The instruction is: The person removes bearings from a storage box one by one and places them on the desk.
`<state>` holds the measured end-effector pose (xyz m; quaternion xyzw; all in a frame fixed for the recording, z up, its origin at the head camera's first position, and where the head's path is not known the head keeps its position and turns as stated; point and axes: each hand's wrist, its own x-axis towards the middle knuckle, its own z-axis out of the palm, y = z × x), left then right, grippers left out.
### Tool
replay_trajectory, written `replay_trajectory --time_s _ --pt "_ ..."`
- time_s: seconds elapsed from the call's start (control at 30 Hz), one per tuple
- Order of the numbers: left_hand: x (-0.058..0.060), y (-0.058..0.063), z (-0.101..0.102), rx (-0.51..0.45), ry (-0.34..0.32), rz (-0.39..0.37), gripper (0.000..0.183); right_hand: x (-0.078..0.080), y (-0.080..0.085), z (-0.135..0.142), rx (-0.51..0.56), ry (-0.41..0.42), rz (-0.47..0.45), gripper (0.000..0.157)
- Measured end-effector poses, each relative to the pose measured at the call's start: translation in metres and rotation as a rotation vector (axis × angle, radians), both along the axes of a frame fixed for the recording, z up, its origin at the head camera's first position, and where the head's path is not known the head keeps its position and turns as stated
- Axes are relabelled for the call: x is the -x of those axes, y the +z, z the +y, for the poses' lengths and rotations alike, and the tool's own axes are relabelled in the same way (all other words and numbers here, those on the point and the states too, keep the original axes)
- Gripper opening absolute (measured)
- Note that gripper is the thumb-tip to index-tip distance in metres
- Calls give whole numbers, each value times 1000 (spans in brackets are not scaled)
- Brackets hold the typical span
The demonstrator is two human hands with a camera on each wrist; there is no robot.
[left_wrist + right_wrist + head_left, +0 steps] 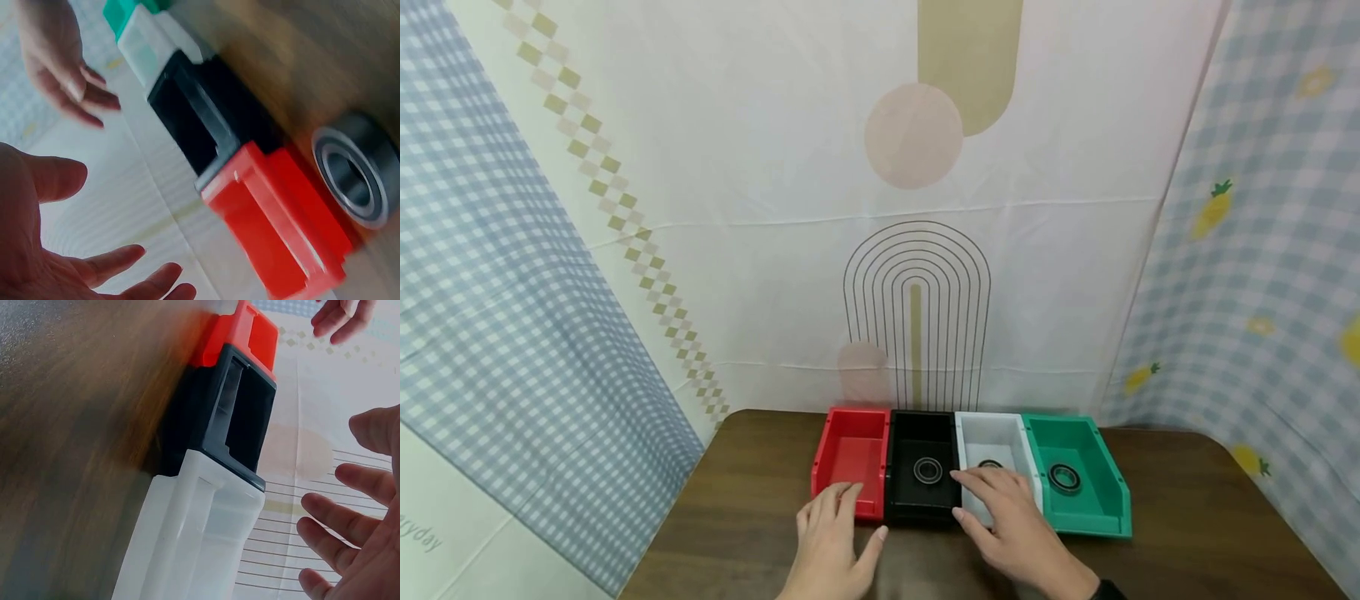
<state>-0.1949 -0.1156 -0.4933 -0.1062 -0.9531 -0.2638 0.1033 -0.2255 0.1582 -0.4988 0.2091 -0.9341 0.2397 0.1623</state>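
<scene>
My left hand hovers in front of the red bin, its fingers spread and holding nothing. A thick metal ball bearing stands on the table before that bin in the left wrist view; the left hand hides it in the head view. My right hand, fingers loosely bent with nothing in them, is over the front of the white bin. One bearing lies in the black bin. Another bearing shows partly behind the right hand, in the white bin. The green bin holds a bearing too.
The bins form a side-by-side row at the back of the brown wooden table. Directly behind it hangs a patterned white cloth. Blue checked cloths hang at the left and right.
</scene>
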Motion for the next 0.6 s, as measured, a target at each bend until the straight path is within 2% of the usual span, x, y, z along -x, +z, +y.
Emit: replay_trajectory --time_s 0.13,0.27,0.43,0.6 --pt "0 0 13 -17 -55 -11 67 -3 -5 0 9 -6 -1 42" --pt "6 7 24 -64 -67 -61 67 -6 -8 -1 28 -2 -21 43" --pt "28 11 37 -67 -44 -45 68 -7 -8 -2 45 -13 -32 42" --pt "52 6 50 -64 11 -43 71 -8 -10 -1 36 -8 -26 42"
